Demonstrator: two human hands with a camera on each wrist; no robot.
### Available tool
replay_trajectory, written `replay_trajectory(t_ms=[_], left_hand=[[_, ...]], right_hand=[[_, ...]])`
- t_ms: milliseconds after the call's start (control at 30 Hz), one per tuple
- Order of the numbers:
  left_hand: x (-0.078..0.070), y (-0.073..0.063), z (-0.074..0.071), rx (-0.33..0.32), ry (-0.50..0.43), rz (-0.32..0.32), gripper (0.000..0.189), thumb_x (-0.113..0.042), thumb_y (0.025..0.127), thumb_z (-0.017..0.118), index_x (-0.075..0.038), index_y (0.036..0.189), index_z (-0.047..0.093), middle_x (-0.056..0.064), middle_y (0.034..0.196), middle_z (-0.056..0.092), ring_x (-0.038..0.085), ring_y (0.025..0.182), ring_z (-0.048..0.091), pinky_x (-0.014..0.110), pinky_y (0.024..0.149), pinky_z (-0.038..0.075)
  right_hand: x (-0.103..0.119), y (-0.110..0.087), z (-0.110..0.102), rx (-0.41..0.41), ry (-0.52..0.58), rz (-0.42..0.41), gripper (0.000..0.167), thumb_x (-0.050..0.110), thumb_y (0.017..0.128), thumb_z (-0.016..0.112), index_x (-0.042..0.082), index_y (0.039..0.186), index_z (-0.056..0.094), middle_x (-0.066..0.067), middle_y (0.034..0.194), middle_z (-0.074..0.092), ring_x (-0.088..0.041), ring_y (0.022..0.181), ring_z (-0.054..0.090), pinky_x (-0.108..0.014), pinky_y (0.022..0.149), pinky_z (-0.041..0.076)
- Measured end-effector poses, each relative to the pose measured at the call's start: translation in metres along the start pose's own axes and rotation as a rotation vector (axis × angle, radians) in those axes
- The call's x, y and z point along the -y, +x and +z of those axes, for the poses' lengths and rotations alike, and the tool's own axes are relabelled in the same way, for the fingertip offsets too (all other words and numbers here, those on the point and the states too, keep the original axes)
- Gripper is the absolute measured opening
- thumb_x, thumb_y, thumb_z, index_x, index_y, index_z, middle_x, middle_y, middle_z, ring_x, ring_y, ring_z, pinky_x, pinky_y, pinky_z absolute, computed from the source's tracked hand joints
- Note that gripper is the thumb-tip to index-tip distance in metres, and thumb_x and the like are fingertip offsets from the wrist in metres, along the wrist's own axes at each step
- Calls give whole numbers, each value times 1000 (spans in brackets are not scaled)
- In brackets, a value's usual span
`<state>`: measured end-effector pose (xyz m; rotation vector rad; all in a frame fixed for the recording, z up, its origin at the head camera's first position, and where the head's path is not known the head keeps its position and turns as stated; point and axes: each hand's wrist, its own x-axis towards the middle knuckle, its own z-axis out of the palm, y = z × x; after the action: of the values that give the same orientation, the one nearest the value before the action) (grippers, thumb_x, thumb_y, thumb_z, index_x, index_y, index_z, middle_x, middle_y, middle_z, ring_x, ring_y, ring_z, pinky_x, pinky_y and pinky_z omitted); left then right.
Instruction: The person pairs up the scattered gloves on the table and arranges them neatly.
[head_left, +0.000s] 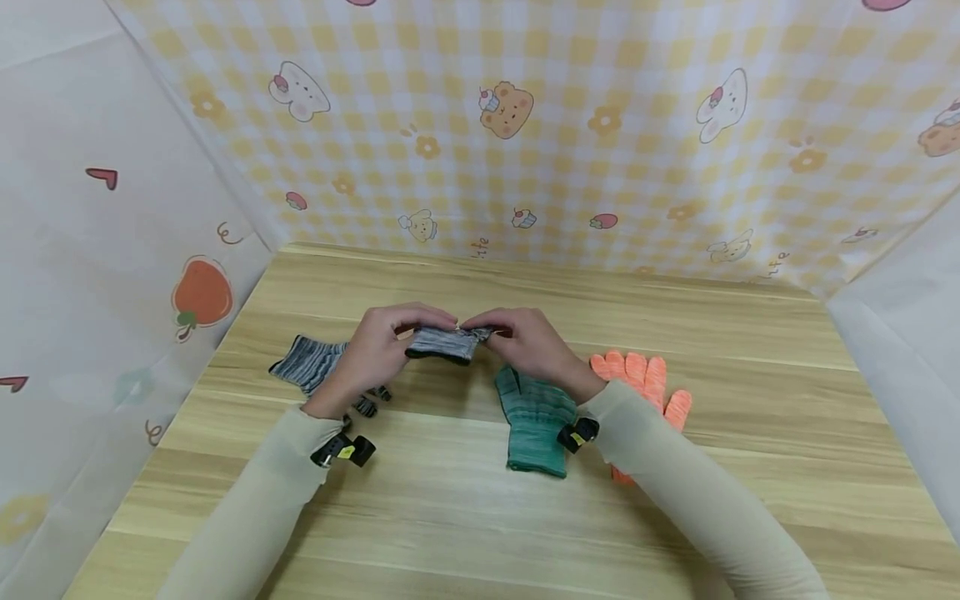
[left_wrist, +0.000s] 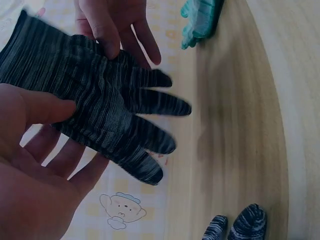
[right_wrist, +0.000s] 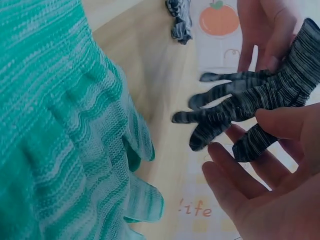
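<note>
Both hands hold one black-and-grey striped knit glove (head_left: 444, 342) raised above the table, cuff toward me in the head view. My left hand (head_left: 384, 340) pinches it with the thumb on its face and fingers behind, as the left wrist view shows of the glove (left_wrist: 95, 95). From the other side my right hand (head_left: 531, 340) grips the glove's edge between thumb and fingers. In the right wrist view the finger sections of the glove (right_wrist: 240, 105) hang loose. A matching striped glove (head_left: 318, 362) lies on the table, partly hidden behind my left forearm.
A green knit glove (head_left: 536, 425) lies on the wooden table (head_left: 450, 517) below my right hand. Farther right, an orange glove (head_left: 637, 372) is partly covered by my right sleeve. A checked yellow cloth (head_left: 570, 150) hangs behind the table, with white sheeting at the sides.
</note>
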<state>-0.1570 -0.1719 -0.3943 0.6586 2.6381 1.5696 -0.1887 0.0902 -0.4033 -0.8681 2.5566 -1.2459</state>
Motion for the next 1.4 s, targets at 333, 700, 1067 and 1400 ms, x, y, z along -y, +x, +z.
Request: replay_trajectory(t_ms=[333, 700, 1067, 1400], left_hand=[[14, -18, -1, 140, 107, 55, 59, 28, 96, 54, -15, 123, 85, 5, 136, 76, 30, 134, 67, 55, 109, 52], [23, -39, -2, 287, 228, 47, 47, 18, 94, 67, -13, 126, 84, 3, 135, 76, 30, 134, 66, 42, 90, 57], [25, -46, 2, 379, 229, 84, 39, 12, 95, 73, -9, 125, 83, 5, 135, 76, 34, 133, 67, 56, 112, 53], [23, -43, 5, 371, 303, 62, 31, 4, 100, 73, -7, 127, 83, 8, 136, 76, 33, 133, 67, 55, 108, 55]], right_hand=[[-1, -9, 9, 77, -127, -106, 31, 0, 106, 66, 11, 130, 83, -8, 132, 78, -22, 116, 74, -44, 95, 60], [3, -15, 17, 220, -234, -159, 26, 5, 104, 73, 11, 126, 84, -9, 135, 76, -26, 121, 73, -46, 100, 60], [2, -15, 19, 287, -318, -171, 24, 5, 100, 75, 11, 121, 86, -12, 139, 74, -30, 122, 73, -49, 103, 59], [1, -16, 16, 312, -356, -177, 24, 7, 94, 84, 11, 118, 87, -16, 140, 72, -35, 127, 70, -52, 107, 57]])
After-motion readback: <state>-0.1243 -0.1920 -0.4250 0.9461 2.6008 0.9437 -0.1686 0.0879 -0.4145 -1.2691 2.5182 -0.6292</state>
